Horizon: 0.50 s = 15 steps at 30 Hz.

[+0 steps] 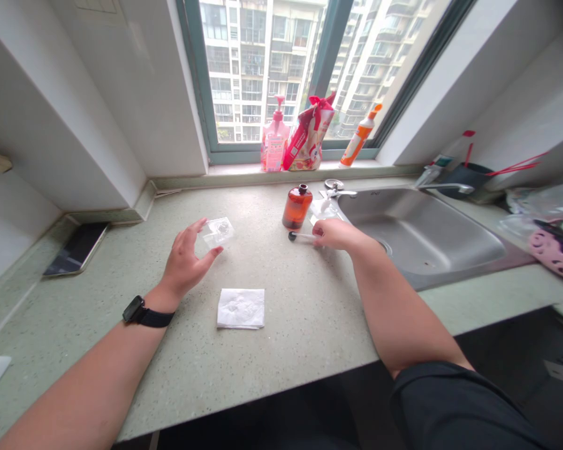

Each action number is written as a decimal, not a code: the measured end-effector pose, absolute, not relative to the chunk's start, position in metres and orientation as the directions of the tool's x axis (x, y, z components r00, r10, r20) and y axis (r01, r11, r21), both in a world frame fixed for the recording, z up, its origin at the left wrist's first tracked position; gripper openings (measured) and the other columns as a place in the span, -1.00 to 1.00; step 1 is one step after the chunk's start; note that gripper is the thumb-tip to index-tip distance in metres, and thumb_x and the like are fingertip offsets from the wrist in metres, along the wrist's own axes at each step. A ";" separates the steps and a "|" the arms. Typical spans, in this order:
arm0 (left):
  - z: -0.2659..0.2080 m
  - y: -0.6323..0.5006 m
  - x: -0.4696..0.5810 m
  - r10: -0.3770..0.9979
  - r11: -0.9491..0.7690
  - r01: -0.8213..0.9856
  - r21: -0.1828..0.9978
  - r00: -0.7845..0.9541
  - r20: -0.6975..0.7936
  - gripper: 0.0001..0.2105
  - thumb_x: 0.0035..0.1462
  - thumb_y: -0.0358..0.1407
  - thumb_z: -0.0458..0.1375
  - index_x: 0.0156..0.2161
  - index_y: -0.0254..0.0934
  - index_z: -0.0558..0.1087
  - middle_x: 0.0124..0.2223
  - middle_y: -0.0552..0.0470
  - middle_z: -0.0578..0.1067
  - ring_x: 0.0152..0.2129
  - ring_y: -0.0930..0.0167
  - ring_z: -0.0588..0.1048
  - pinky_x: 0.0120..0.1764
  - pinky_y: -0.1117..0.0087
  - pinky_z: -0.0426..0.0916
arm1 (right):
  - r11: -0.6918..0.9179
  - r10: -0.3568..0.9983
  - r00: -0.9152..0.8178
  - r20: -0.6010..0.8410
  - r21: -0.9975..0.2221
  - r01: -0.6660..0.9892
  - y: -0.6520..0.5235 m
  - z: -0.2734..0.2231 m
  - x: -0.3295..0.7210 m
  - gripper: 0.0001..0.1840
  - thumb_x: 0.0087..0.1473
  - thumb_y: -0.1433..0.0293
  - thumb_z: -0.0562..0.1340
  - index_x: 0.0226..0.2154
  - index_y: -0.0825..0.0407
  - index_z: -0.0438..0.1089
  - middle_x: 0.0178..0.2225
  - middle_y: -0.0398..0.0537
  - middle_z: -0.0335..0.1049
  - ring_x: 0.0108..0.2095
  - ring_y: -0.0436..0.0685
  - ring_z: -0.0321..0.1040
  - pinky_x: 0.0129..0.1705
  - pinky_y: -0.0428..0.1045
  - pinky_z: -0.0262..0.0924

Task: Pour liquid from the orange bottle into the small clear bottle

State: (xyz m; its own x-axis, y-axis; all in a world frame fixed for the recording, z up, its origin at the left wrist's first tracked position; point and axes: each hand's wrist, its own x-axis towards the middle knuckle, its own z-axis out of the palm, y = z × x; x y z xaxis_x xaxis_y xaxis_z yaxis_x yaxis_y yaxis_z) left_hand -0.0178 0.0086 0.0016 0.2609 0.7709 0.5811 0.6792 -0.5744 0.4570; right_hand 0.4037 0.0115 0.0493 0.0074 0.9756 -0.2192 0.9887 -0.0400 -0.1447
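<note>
My left hand (187, 259) is spread, its fingers and thumb around the near-left side of a small clear plastic container (220, 231). I cannot tell whether the fingertips touch it. My right hand (333, 235) is closed, fingertips pinched at the right end of a thin clear stick with a round black end (292, 236). Just behind that stick stands an amber bottle (297, 209), upright, uncapped and partly filled with liquid. A clear and white item (324, 207) sits beyond my right hand, partly hidden by it. Nearer me lies a folded white tissue (241, 308), flat on the counter.
The sink (426, 231) with its faucet (455, 187) is at the right. A pink pump bottle (274, 144), a red bag (312, 134) and an orange-white bottle (359, 137) line the windowsill. A phone (77, 250) lies far left; a pink basket (556, 250) stands far right.
</note>
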 end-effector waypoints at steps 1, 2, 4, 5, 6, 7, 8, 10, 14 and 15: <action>0.002 0.008 -0.018 0.771 -0.575 0.679 0.456 0.262 0.581 -0.35 0.33 0.04 0.25 0.41 -0.12 0.26 0.28 -0.18 0.51 0.21 0.04 0.49 0.30 -0.07 0.37 | -0.039 0.977 0.007 -0.215 -0.143 0.989 0.012 0.048 0.404 -0.89 0.00 0.30 0.46 -0.34 -0.06 0.60 -0.31 -0.03 0.58 -0.32 0.19 0.44 -0.34 0.05 0.11; 0.002 0.008 -0.018 0.770 -0.576 0.679 0.456 0.263 0.581 -0.35 0.33 0.04 0.25 0.41 -0.13 0.27 0.28 -0.18 0.51 0.21 0.04 0.49 0.30 -0.07 0.36 | -0.038 0.978 0.008 -0.211 -0.143 0.989 0.012 0.047 0.405 -0.88 0.00 0.30 0.46 -0.34 -0.06 0.60 -0.31 -0.04 0.58 -0.32 0.19 0.44 -0.35 0.05 0.10; 0.002 0.008 -0.018 0.769 -0.578 0.677 0.455 0.266 0.581 -0.35 0.33 0.05 0.25 0.41 -0.13 0.27 0.28 -0.18 0.51 0.21 0.05 0.49 0.31 -0.06 0.36 | -0.040 0.980 0.010 -0.201 -0.143 0.989 0.013 0.045 0.405 -0.86 -0.01 0.29 0.46 -0.33 -0.06 0.60 -0.31 -0.03 0.58 -0.31 0.20 0.45 -0.35 0.05 0.11; 0.001 0.009 -0.018 0.770 -0.578 0.677 0.456 0.266 0.580 -0.35 0.33 0.05 0.24 0.41 -0.13 0.27 0.28 -0.18 0.51 0.21 0.05 0.49 0.30 -0.05 0.36 | -0.041 0.981 0.012 -0.195 -0.144 0.989 0.012 0.045 0.404 -0.85 -0.02 0.30 0.46 -0.32 -0.06 0.60 -0.30 -0.02 0.58 -0.31 0.21 0.45 -0.35 0.05 0.12; 0.001 0.009 -0.018 0.771 -0.577 0.677 0.457 0.266 0.579 -0.34 0.33 0.06 0.24 0.41 -0.14 0.27 0.28 -0.18 0.51 0.21 0.05 0.50 0.30 -0.05 0.36 | -0.041 0.982 0.012 -0.189 -0.147 0.988 0.012 0.045 0.404 -0.84 -0.03 0.30 0.47 -0.31 -0.06 0.61 -0.29 -0.01 0.59 -0.29 0.22 0.46 -0.34 0.05 0.13; 0.001 0.009 -0.018 0.772 -0.575 0.678 0.458 0.266 0.577 -0.34 0.33 0.07 0.24 0.41 -0.14 0.27 0.28 -0.18 0.51 0.21 0.05 0.50 0.30 -0.04 0.36 | -0.040 0.983 0.012 -0.182 -0.152 0.988 0.012 0.045 0.404 -0.81 -0.04 0.31 0.48 -0.28 -0.06 0.62 -0.26 0.00 0.60 -0.27 0.23 0.48 -0.32 0.06 0.16; 0.001 0.009 -0.018 0.774 -0.574 0.679 0.458 0.266 0.575 -0.34 0.33 0.07 0.23 0.41 -0.15 0.27 0.27 -0.18 0.51 0.21 0.06 0.50 0.30 -0.03 0.36 | -0.039 0.985 0.011 -0.173 -0.158 0.987 0.011 0.046 0.403 -0.77 -0.05 0.31 0.48 -0.25 -0.06 0.63 -0.23 0.01 0.61 -0.24 0.25 0.50 -0.30 0.06 0.18; 0.001 0.009 -0.017 0.777 -0.569 0.682 0.459 0.264 0.572 -0.34 0.33 0.07 0.23 0.41 -0.15 0.27 0.27 -0.18 0.52 0.20 0.06 0.50 0.29 -0.02 0.36 | -0.035 0.988 0.008 -0.156 -0.168 0.985 0.009 0.049 0.402 -0.67 -0.06 0.28 0.50 -0.17 -0.07 0.63 -0.16 0.03 0.63 -0.19 0.29 0.52 -0.26 0.07 0.24; 0.002 0.008 -0.017 0.780 -0.563 0.685 0.462 0.258 0.570 -0.36 0.33 0.07 0.24 0.39 -0.15 0.29 0.25 -0.18 0.53 0.21 0.05 0.50 0.30 -0.03 0.36 | -0.034 0.998 0.018 -0.064 -0.248 0.968 0.005 0.058 0.396 -0.64 0.04 0.12 0.47 -0.14 -0.06 0.62 -0.14 0.07 0.65 -0.16 0.31 0.56 -0.21 0.11 0.33; 0.002 0.007 -0.016 0.781 -0.563 0.684 0.465 0.256 0.569 -0.36 0.33 0.07 0.24 0.38 -0.15 0.30 0.25 -0.18 0.53 0.20 0.05 0.50 0.30 -0.03 0.36 | -0.042 0.999 0.040 -0.016 -0.289 0.956 0.004 0.059 0.394 -0.63 0.08 0.09 0.44 -0.13 -0.06 0.61 -0.15 0.06 0.65 -0.17 0.31 0.57 -0.18 0.12 0.35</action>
State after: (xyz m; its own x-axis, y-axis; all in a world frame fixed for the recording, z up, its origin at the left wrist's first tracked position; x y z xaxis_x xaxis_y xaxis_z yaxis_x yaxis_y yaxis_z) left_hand -0.0165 0.0073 0.0017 0.2563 0.7814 0.5689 0.6839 -0.5626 0.4646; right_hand 0.3940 0.0039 0.0590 0.0396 0.9991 -0.0159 0.9564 -0.0425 -0.2891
